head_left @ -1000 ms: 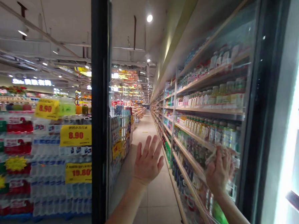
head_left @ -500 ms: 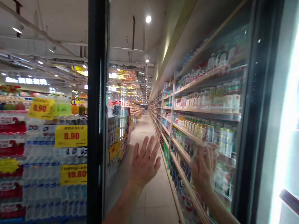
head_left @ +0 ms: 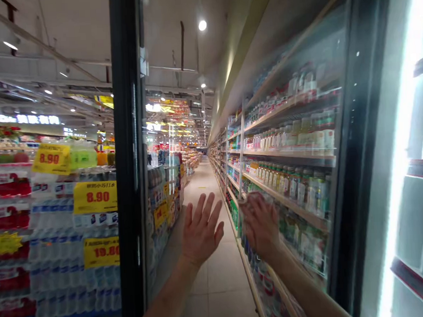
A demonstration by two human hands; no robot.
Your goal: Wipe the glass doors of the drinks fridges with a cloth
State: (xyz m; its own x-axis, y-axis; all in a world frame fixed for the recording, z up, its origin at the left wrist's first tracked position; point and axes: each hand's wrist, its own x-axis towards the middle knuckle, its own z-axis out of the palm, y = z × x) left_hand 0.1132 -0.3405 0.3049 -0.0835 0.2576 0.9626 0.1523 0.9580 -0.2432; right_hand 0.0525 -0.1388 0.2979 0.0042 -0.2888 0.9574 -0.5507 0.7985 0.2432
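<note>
A glass cooler door (head_left: 129,158) in a black frame stands before me, and the aisle and shelves show through its pane. My left hand (head_left: 201,232) lies against the glass with its fingers spread, holding nothing. To its right, my right hand (head_left: 263,231) is at the pane too, its fingers over a thin crumpled cloth (head_left: 251,200). Only a bit of the cloth shows at the fingertips; the hand is slightly blurred and covers the rest.
Stacked packs of bottled water (head_left: 56,252) with yellow price signs (head_left: 95,197) stand at left. Shelves of bottled drinks (head_left: 291,182) appear through the glass at right. A bright light strip (head_left: 398,167) and cooler shelves (head_left: 419,280) are at far right.
My right hand has moved left across the glass with the cloth, closer to my left hand. My left hand stays nearly in place. The view has shifted slightly.
</note>
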